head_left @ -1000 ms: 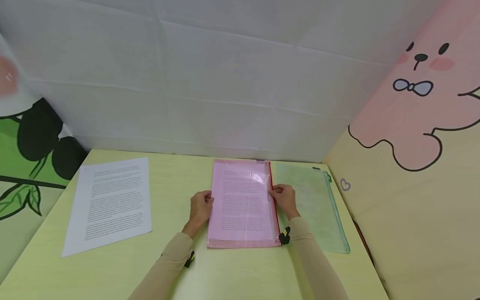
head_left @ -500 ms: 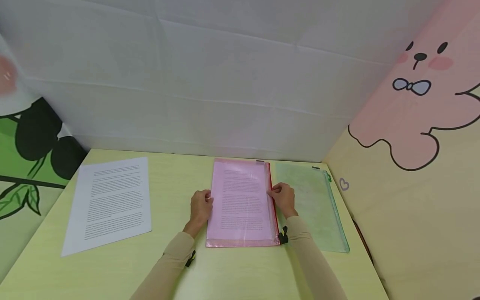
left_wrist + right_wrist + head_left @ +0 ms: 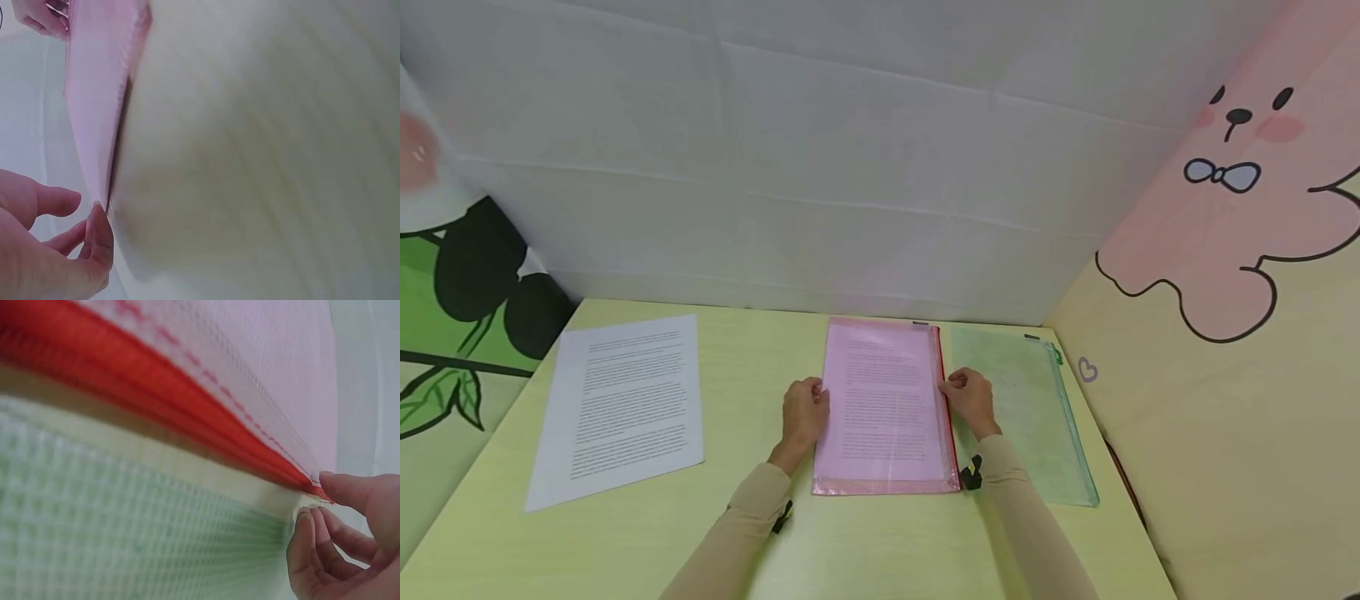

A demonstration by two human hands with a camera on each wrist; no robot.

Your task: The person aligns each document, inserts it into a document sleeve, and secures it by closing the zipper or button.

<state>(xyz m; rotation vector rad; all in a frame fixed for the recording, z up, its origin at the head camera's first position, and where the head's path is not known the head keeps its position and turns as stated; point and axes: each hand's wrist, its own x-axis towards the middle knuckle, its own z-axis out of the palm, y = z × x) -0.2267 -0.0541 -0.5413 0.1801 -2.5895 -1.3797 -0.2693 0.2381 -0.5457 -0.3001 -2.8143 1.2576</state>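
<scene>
A pink translucent zip pouch (image 3: pixel 887 471) with a red zip along its right side lies mid-table, and a printed sheet shows through it. My left hand (image 3: pixel 802 412) is at the pouch's left edge. In the left wrist view its fingertips (image 3: pixel 99 215) touch that edge while the thumb stands apart. My right hand (image 3: pixel 972 400) pinches the right edge at the red zip (image 3: pixel 206 419), thumb on top and the other fingers curled below. Right beside it lies a green zip pouch (image 3: pixel 1037 442), partly behind the right forearm.
A white printed sheet (image 3: pixel 625 417) lies slanted at the table's left. The light wooden table (image 3: pixel 752 350) meets a white cloth wall (image 3: pixel 880 167) at the back. At the right is a side wall with a pink cartoon animal (image 3: pixel 1232 225).
Both hands stay at the pink pouch's two sides, shifting only very slightly. The pouch, the green pouch and the loose sheet keep their places.
</scene>
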